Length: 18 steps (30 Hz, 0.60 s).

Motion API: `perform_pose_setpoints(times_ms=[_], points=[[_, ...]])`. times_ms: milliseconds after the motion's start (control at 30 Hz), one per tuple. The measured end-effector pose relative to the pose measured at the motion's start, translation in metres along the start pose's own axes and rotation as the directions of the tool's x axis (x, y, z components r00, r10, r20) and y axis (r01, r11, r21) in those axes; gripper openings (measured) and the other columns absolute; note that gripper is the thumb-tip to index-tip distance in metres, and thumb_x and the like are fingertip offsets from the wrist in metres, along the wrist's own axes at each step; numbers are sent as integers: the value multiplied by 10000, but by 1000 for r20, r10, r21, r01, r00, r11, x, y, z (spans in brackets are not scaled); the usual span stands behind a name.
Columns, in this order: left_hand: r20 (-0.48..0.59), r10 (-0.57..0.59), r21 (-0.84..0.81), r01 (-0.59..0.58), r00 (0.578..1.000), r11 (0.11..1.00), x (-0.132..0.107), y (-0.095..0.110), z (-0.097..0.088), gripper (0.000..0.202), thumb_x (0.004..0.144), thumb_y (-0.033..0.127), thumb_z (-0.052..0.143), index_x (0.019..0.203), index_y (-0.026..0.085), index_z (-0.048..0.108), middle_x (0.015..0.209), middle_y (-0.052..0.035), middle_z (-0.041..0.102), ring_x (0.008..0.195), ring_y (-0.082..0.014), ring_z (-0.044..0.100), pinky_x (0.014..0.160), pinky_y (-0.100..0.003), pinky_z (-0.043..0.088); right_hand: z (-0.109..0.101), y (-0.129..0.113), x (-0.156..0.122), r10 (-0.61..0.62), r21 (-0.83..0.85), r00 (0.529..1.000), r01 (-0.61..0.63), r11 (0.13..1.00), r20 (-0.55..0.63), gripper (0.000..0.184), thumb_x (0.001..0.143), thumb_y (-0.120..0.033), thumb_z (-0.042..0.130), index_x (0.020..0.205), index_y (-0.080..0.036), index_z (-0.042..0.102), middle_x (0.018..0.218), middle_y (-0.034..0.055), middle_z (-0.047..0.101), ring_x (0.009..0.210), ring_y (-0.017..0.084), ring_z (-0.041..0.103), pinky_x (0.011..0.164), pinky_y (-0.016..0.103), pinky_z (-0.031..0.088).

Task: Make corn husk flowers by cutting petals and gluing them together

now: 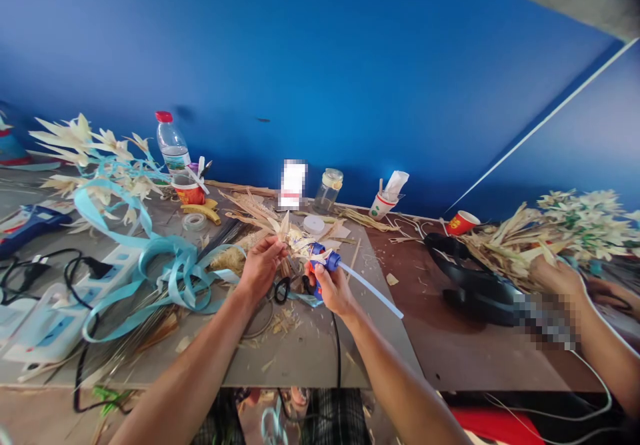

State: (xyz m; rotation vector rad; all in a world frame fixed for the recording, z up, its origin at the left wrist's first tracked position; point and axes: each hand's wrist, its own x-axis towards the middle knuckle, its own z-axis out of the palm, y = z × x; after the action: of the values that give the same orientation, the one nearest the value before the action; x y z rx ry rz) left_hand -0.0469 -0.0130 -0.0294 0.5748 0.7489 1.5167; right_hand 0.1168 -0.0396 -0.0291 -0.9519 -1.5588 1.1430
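Observation:
My left hand (263, 266) pinches a pale, pointed husk flower (283, 226) between thumb and fingers. Wrapped round a blue glue gun (331, 259), my right hand (331, 287) is close beside it. A translucent glue stick (373, 291) sticks out of the gun's back end, and a black cord (338, 348) hangs down from it. The gun's nozzle is hard to make out against the husk scraps (255, 208) behind, so I cannot tell whether it touches the flower. Left of my hands lies a tangle of light blue ribbon (170, 268).
On the left are a power strip (117, 268), another glue gun (35, 225), finished husk flowers (75, 138), a bottle (173, 145) and a red cup (189, 191). A glass jar (327, 191) stands behind. Rightward, a co-worker's hand (557, 281) is near a black fan-like object (465, 265).

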Motion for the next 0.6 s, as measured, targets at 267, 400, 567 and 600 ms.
perform_pose_setpoints(times_ms=[267, 400, 567, 600], points=[[-18, -9, -5, 9, 1000, 1000, 1, 0, 0, 271, 545, 249, 819, 698, 143, 622, 631, 18, 597, 581, -80, 553, 637, -220, 453, 0, 1, 0, 19, -20, 1000, -19, 1000, 21, 533, 799, -679, 435, 821, -159, 550, 677, 23, 513, 549, 110, 435, 485, 244, 354], [-17, -8, -5, 8, 1000, 1000, 1, 0, 0, 269, 555, 245, 819, 705, 143, 620, 628, 19, 597, 579, -77, 556, 634, -211, 450, -1, 6, -1, 16, -35, 999, -14, 999, 47, 494, 836, -646, 410, 775, -171, 528, 617, -2, 458, 537, 106, 404, 479, 240, 336], [-17, -1, -2, 1, 1000, 1000, 1, 0, -2, 264, 572, 249, 814, 711, 142, 617, 627, 21, 589, 574, -77, 555, 612, -208, 445, -2, 7, -1, 0, -69, 998, 4, 998, 62, 467, 849, -631, 402, 743, -186, 493, 595, -15, 429, 520, 104, 385, 480, 245, 323], [-16, -2, -1, 2, 1000, 1000, 1, 0, -2, 267, 573, 252, 814, 714, 142, 617, 632, 21, 590, 578, -77, 557, 618, -210, 447, -2, 7, -2, -1, -78, 998, 6, 997, 67, 464, 854, -628, 396, 741, -187, 489, 592, -18, 424, 519, 104, 381, 486, 247, 324]])
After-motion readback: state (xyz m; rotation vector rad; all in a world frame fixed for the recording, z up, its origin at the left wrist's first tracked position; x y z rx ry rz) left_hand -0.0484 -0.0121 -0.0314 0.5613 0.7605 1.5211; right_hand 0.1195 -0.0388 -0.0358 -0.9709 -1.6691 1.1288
